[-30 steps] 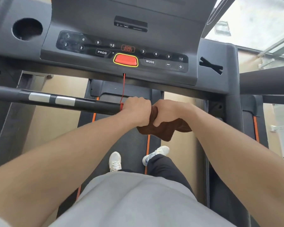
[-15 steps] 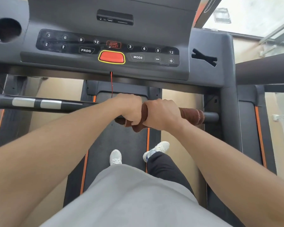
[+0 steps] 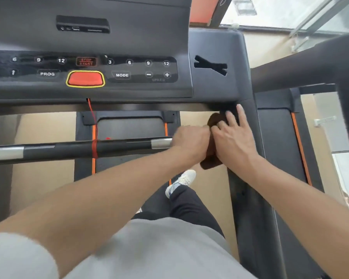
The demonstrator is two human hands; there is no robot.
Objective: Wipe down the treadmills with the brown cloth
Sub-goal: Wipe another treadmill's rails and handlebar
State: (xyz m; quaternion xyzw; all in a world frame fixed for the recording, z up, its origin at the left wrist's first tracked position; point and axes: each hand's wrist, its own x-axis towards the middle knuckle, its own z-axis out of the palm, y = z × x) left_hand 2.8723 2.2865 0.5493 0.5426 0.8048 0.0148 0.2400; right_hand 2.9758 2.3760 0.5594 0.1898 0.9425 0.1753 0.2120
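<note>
Item, far left: handlebar (image 3: 79, 149), black with 2 silver bands, spanning the treadmill (image 3: 216, 57) below its console (image 3: 85, 73); a red cord (image 3: 94, 137) is wound round it.

Item, centre-right: left hand (image 3: 190, 140), fingers curled round the right end of the handlebar beside 1 silver band; whether cloth lies under those fingers cannot be told. Forearm reaches up from lower left, wrist straight.

Item, between the hands: brown cloth (image 3: 215, 119), bunched, its upper end against the dark upright (image 3: 248, 178) just under the console's corner, its lower end hanging below the bar.

Item, right: right hand (image 3: 233, 135), fingers spread and straight, pressing the cloth flat against the upright; fingertips touch the upright itself. Forearm enters from lower right.

Handling note, as judgement: the junction of bar and upright looks to be the step in hand. Keep the palm flat, work the cloth into the corner, and hold the bar steady for counter-pressure.
</note>
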